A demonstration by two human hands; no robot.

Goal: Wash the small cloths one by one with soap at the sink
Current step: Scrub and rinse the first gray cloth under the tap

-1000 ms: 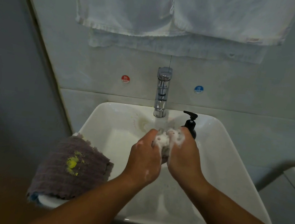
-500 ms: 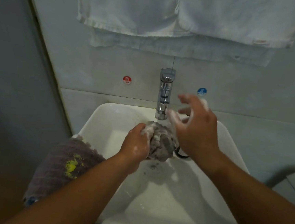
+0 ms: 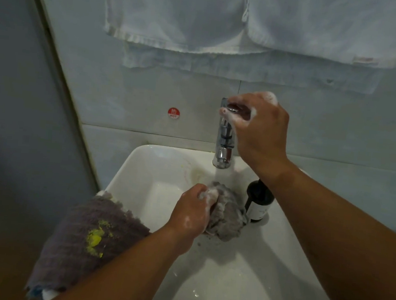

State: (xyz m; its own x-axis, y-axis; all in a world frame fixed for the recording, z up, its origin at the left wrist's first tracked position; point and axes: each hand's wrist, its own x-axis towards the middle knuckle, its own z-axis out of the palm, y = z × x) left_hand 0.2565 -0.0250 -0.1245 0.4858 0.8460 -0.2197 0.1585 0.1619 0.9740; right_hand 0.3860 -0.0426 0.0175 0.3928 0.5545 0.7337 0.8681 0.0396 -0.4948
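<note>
My left hand (image 3: 192, 212) grips a bunched, soapy grey cloth (image 3: 228, 220) inside the white sink (image 3: 142, 169), right under the spout where water runs down. My right hand (image 3: 257, 128), foamy at the knuckles, is raised to the top of the chrome tap (image 3: 224, 137) with its fingers curled round the tap handle. A second purple-grey cloth (image 3: 88, 243) with a yellow stain lies folded over the sink's left rim. A dark soap pump bottle (image 3: 259, 203) stands in the sink behind my right wrist, its head hidden.
White towels (image 3: 203, 26) hang on the tiled wall above the tap. A red HOT sticker (image 3: 173, 113) sits left of the tap. A grey wall closes in on the left.
My right hand let go of the cloth and rose to the tap handle. My left hand now holds the cloth alone under the spout.
</note>
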